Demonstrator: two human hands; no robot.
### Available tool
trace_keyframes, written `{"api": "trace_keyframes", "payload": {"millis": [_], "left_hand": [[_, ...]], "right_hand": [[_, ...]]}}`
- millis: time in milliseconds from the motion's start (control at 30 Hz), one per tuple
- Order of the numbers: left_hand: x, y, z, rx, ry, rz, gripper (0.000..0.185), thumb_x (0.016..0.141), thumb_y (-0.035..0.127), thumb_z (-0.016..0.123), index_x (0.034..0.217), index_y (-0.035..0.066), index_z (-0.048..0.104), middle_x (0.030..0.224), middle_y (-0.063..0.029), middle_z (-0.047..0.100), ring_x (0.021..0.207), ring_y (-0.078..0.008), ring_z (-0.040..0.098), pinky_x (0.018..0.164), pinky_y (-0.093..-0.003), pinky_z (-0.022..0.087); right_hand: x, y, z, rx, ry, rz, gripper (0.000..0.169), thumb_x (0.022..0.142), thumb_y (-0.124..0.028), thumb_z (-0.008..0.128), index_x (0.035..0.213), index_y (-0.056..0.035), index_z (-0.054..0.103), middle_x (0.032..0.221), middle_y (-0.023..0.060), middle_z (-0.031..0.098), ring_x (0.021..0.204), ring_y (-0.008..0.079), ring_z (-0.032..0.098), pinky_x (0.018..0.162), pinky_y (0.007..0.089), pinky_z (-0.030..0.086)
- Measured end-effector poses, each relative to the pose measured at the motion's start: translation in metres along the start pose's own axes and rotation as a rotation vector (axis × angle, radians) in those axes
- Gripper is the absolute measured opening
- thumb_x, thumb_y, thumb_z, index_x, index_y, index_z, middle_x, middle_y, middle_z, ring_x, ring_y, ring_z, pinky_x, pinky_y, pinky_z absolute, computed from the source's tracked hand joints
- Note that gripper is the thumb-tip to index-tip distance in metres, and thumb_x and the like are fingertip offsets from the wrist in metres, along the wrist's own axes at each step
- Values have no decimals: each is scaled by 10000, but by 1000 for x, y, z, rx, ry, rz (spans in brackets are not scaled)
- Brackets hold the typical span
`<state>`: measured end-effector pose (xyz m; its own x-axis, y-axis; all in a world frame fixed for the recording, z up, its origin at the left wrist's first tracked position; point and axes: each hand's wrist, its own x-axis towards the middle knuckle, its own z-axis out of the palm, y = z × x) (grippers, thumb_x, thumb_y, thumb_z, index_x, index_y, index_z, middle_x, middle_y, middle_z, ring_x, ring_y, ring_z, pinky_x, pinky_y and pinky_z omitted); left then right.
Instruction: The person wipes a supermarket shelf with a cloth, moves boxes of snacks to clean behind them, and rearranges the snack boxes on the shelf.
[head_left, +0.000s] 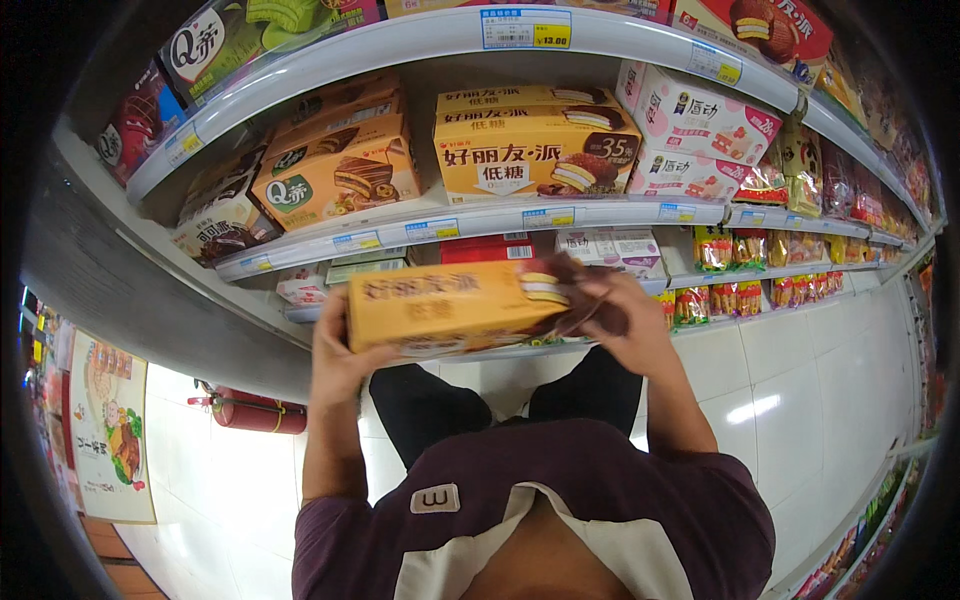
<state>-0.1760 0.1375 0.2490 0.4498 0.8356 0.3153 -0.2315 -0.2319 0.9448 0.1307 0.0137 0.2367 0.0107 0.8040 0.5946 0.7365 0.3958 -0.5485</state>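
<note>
A yellow snack-pie box is held level in front of the shelves. My left hand grips its left end, thumb along the lower edge. At the other end my right hand holds a dark brown cloth or wrapper-like thing against the box; blur hides exactly what it is. Similar yellow boxes stand in a row on the shelf beyond, with an orange cake box to their left and white-and-pink boxes stacked to their right.
White shelf edges with price tags curve across the view, close beyond the held box. Lower shelves hold a red box and bagged snacks. A red fire extinguisher lies in view at the left, above white floor tiles.
</note>
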Motion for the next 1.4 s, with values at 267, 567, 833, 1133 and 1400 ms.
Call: {"api": "trace_keyframes", "payload": {"millis": [267, 567, 833, 1133, 1400], "left_hand": [[35, 7, -64, -292, 259, 175, 617, 679, 155, 662, 1180, -32, 355, 1079, -134, 516, 957, -243, 546, 822, -366, 464], [84, 22, -65, -339, 371, 205, 508, 745, 67, 601, 1184, 18, 352, 1083, -129, 505, 972, -246, 541, 778, -385, 496], [88, 16, -94, -574, 423, 20, 367, 828, 154, 523, 1156, 29, 418, 1066, -152, 544, 950, -279, 561, 765, -441, 500], [122, 31, -106, -560, 566, -55, 298, 830, 153, 532, 1102, 39, 485, 1081, -125, 547, 977, -260, 546, 814, -450, 470], [186, 17, -90, -541, 245, 127, 348, 787, 72, 579, 1112, 29, 462, 1053, -103, 547, 949, -235, 553, 805, -401, 482]], "right_hand": [[-81, 97, 15, 1009, 393, 843, 263, 832, -141, 542, 1064, -21, 512, 936, 47, 568, 829, 115, 543, 711, 251, 454], [-158, 143, 50, 1013, 410, 1212, 332, 820, -255, 567, 1054, -25, 513, 952, 87, 579, 854, 192, 555, 736, 320, 460], [-174, 151, 57, 994, 473, 1279, 342, 810, -259, 582, 1016, 9, 526, 887, 90, 586, 754, 187, 569, 656, 300, 476], [-184, 159, 67, 1047, 428, 1315, 307, 827, -239, 555, 1030, -12, 522, 893, 79, 585, 755, 184, 570, 667, 304, 477], [-221, 193, 81, 1103, 496, 1281, 350, 829, -296, 546, 1044, -25, 494, 889, 104, 582, 757, 225, 576, 645, 370, 500]]}}
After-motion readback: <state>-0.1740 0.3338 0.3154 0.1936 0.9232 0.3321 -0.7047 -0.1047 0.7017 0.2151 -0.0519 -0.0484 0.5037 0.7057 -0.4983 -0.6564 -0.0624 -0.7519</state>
